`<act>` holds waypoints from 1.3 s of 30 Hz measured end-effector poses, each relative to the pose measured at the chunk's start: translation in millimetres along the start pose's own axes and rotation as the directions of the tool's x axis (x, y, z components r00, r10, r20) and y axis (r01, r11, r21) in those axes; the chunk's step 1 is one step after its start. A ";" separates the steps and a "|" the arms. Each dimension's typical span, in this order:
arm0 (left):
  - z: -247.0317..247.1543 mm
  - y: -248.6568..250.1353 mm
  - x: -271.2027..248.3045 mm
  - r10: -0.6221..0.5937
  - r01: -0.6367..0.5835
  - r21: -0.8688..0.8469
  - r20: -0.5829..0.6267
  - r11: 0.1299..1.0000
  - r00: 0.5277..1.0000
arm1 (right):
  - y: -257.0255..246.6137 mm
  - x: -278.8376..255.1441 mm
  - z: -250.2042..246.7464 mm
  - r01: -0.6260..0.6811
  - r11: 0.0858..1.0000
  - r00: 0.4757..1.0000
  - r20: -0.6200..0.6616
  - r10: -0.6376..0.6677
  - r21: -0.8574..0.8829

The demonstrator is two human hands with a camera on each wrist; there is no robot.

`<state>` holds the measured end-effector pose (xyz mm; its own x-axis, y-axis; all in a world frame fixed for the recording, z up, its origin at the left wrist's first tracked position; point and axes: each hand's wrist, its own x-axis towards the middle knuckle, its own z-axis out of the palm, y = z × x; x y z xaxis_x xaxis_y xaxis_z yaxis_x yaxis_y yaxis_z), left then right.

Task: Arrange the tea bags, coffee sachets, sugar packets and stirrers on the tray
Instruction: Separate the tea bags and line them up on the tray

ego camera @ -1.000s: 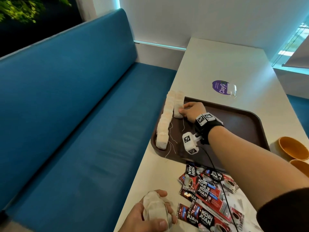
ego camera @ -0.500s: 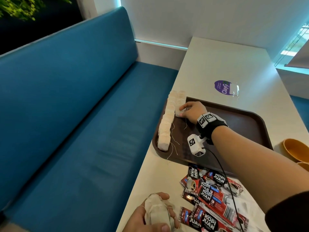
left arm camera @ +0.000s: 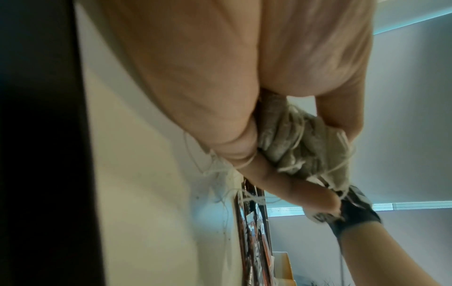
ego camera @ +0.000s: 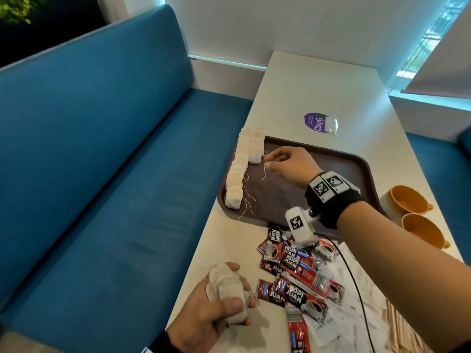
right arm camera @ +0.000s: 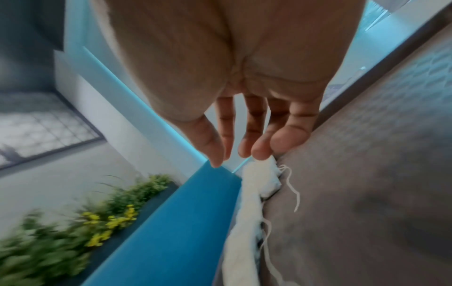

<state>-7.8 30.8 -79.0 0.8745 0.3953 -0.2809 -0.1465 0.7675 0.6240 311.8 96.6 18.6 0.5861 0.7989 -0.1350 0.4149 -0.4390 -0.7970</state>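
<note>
Left hand (ego camera: 204,317) near the tray (ego camera: 356,171), gripping a tea bag bundle (ego camera: 226,289), right hand (ego camera: 290,164) over the tray, fingers loose, beside bag rows (ego camera: 242,169), coffee sachets (ego camera: 298,271) just before the tray

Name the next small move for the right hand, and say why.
Probably reach back to the left hand for another tea bag: the right hand hovers open over the tray beside the second row of tea bags, while the left grips a bunch of tea bags.

Beside the white table (ego camera: 318,80): long blue upholstered bench (ego camera: 102,161); on it, two orange ceramic cups (ego camera: 413,212), round purple sticker (ego camera: 314,122).
</note>
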 end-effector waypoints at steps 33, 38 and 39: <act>11.8 -14.1 -15.9 0.229 -0.191 0.250 -0.135 0.949 0.964 | 25.9 -248.2 63.1 -0.091 0.842 0.996 0.058 0.071 0.532; 12.4 -13.2 -17.4 0.215 -0.172 0.231 -0.173 0.958 0.961 | 32.4 -253.2 61.3 -0.003 0.855 0.997 0.063 -0.035 0.518; 12.6 -12.9 -17.6 0.211 -0.169 0.233 -0.173 0.958 0.962 | 35.1 -252.5 61.7 -0.008 0.865 0.995 0.092 -0.044 0.501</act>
<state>-15.5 7.5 -73.0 0.7305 0.6297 -0.2644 -0.1800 0.5510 0.8149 135.4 -95.2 -11.5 0.5008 0.8520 -0.1530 0.0054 -0.1798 -0.9837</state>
